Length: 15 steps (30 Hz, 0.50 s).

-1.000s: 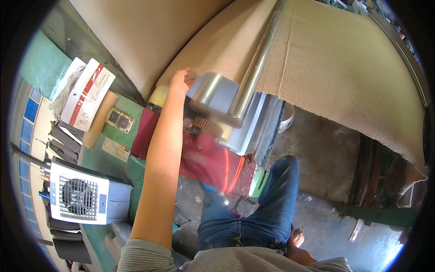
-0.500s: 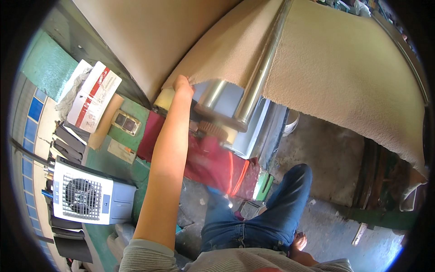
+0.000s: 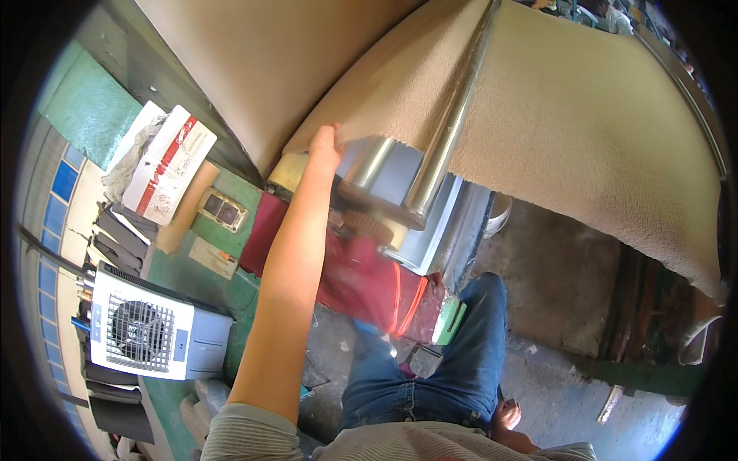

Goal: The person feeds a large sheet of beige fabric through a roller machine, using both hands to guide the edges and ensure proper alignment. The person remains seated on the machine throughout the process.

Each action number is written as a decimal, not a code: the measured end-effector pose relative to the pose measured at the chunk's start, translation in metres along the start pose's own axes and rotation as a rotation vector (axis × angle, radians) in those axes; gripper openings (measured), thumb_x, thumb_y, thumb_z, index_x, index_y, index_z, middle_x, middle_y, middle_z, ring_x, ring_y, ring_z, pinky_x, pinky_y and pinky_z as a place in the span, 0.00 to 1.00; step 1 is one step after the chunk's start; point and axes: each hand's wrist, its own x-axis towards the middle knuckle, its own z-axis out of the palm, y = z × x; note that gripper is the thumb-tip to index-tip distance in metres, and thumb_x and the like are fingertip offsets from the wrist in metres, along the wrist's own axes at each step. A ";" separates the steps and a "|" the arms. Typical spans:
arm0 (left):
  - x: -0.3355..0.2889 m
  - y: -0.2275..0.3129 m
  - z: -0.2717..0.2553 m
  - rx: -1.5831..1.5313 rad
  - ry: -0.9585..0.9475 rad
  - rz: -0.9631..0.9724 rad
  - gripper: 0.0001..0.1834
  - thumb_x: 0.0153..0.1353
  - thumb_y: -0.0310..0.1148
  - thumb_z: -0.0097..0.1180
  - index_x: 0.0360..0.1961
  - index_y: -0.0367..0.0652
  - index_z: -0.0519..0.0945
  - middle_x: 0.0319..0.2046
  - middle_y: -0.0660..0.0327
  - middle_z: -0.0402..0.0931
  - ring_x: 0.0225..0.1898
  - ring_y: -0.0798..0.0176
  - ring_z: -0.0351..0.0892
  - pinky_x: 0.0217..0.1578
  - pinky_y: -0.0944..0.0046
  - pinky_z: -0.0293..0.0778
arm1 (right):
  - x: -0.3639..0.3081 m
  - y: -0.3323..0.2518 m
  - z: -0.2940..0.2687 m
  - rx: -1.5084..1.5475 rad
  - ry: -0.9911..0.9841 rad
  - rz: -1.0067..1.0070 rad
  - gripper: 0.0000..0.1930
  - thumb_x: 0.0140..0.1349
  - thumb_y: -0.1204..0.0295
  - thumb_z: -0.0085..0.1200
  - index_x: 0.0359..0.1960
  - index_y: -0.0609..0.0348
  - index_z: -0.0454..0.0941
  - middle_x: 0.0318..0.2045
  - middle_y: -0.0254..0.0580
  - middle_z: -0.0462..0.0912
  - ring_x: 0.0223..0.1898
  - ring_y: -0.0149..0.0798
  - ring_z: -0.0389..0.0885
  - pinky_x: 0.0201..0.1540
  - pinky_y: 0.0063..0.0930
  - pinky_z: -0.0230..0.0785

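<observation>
Tan fleecy fabric [image 3: 584, 115] spreads over a machine and passes beneath a long shiny metal roller [image 3: 453, 115]. My left hand [image 3: 327, 144] is at the fabric's near edge, left of the rollers, its fingers closed on that edge; the fingertips are partly hidden. A shorter metal roller [image 3: 370, 165] lies just right of this hand, with a brown toothed gear [image 3: 365, 225] below it. Down by my right hip, away from the fabric, my right hand [image 3: 506, 413] hangs with curled fingers. Whether anything is in it I cannot make out.
Dark red cloth [image 3: 361, 284] with orange cords covers the machine's near end. On the left are a white air cooler [image 3: 146, 326], a white-and-red carton [image 3: 169, 165] and a switch box [image 3: 223, 209]. A white bucket [image 3: 498, 215] stands behind the machine frame.
The view has shifted slightly. My left hand is a little further right along the fabric edge, still touching it. My right knee has swung left, and my right hand shows slightly more.
</observation>
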 end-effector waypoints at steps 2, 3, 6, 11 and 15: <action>-0.020 0.009 0.020 0.033 0.209 0.034 0.07 0.49 0.25 0.42 0.25 0.42 0.74 0.27 0.58 0.73 0.26 0.61 0.72 0.24 0.59 0.68 | 0.001 -0.003 0.003 -0.003 0.015 0.019 0.08 0.47 0.70 0.44 0.18 0.61 0.71 0.22 0.52 0.75 0.25 0.53 0.74 0.30 0.44 0.67; -0.026 0.010 0.022 -0.016 0.356 0.055 0.06 0.47 0.24 0.43 0.24 0.40 0.74 0.26 0.59 0.72 0.24 0.62 0.70 0.23 0.60 0.66 | 0.001 -0.004 -0.001 -0.010 0.009 0.022 0.08 0.47 0.70 0.44 0.18 0.61 0.71 0.22 0.52 0.74 0.25 0.53 0.74 0.30 0.44 0.67; -0.034 0.014 0.015 -0.039 0.534 0.110 0.07 0.49 0.26 0.44 0.25 0.38 0.75 0.26 0.58 0.73 0.25 0.60 0.71 0.23 0.59 0.67 | 0.002 0.001 0.007 -0.037 0.037 0.013 0.08 0.47 0.70 0.45 0.18 0.61 0.71 0.22 0.52 0.74 0.25 0.53 0.74 0.29 0.44 0.67; -0.014 0.012 -0.006 -0.080 0.484 -0.018 0.09 0.52 0.26 0.43 0.32 0.37 0.76 0.34 0.55 0.74 0.32 0.57 0.74 0.25 0.60 0.71 | 0.001 0.011 0.014 -0.015 0.004 0.007 0.07 0.47 0.69 0.46 0.18 0.60 0.71 0.21 0.50 0.74 0.24 0.52 0.74 0.29 0.43 0.67; -0.025 0.005 0.020 0.035 -0.072 -0.227 0.13 0.55 0.24 0.43 0.41 0.43 0.75 0.36 0.55 0.72 0.37 0.57 0.71 0.38 0.53 0.73 | 0.001 0.013 0.016 0.042 0.038 0.029 0.07 0.46 0.69 0.48 0.17 0.59 0.71 0.20 0.50 0.74 0.24 0.52 0.74 0.28 0.43 0.67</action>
